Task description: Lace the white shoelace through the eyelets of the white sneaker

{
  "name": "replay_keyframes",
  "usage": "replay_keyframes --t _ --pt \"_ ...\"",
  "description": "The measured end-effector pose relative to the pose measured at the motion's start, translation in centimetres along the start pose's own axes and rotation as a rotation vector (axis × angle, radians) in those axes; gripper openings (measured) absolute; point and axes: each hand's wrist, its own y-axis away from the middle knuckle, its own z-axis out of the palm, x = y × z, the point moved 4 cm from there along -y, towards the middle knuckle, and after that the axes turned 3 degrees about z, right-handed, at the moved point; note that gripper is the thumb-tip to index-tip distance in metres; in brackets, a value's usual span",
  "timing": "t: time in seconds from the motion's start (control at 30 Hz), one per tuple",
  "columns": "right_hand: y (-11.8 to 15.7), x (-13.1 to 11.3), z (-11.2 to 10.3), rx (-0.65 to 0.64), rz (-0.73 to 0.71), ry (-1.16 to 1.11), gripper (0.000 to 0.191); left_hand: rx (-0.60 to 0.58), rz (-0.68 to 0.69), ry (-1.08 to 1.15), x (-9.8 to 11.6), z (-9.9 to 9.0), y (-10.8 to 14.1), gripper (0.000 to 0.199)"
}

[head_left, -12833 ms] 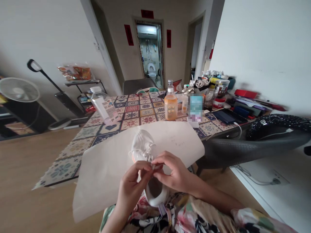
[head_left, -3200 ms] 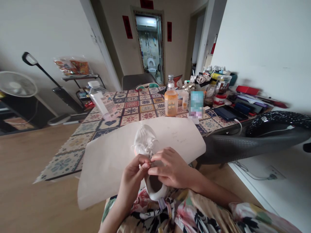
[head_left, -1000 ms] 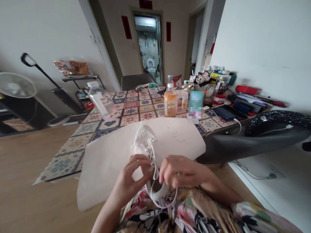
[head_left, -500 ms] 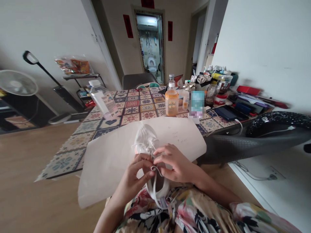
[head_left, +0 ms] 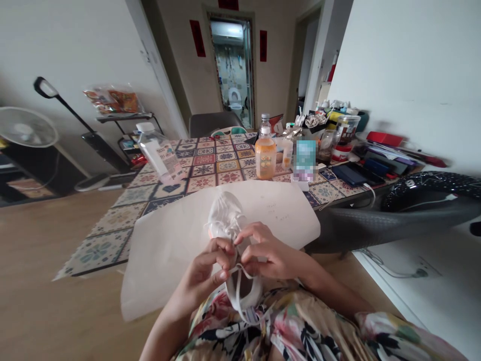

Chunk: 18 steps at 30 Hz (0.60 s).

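A white mesh sneaker (head_left: 225,213) rests on my lap with its toe pointing away and its opening toward me. A white shoelace (head_left: 240,271) runs from the eyelets down across the opening. My left hand (head_left: 206,265) pinches the lace near the tongue, and my right hand (head_left: 265,253) holds it from the other side, fingertips almost meeting the left hand's. The fingers hide the knot area. Behind the shoe lies a large sheet of white paper (head_left: 274,210).
A table with a patterned tile cloth (head_left: 218,170) stands beyond the paper, holding an orange drink bottle (head_left: 265,160) and a clear plastic bottle (head_left: 156,155). A dark curved chair (head_left: 394,220) is at the right. Wooden floor (head_left: 63,240) lies to the left.
My right hand moved away from the shoe with the lace a second ago and has come back. Both hands now meet over the lacing, with a lace loop drawn tighter across the opening.
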Motion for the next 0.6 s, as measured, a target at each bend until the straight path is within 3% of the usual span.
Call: replay_keyframes --t 0.17,0.37,0.47,0.6 --pt "0.1 0.6 -1.2 -0.016 -0.047 -0.370 0.020 0.126 0.002 0.146 0.1 -0.7 0.6 0.051" --pt "0.8 0.9 -2.4 0.021 -0.013 -0.691 0.049 0.221 0.117 0.321 0.7 -1.5 0.9 0.066" --pt "1.1 1.6 -2.3 0.112 -0.015 -0.758 0.057 0.334 0.166 0.394 1.1 -2.3 1.0 0.076" --pt "1.0 2.2 -2.3 0.332 -0.104 -0.984 0.049 0.423 0.292 0.380 1.7 -3.0 1.3 0.078"
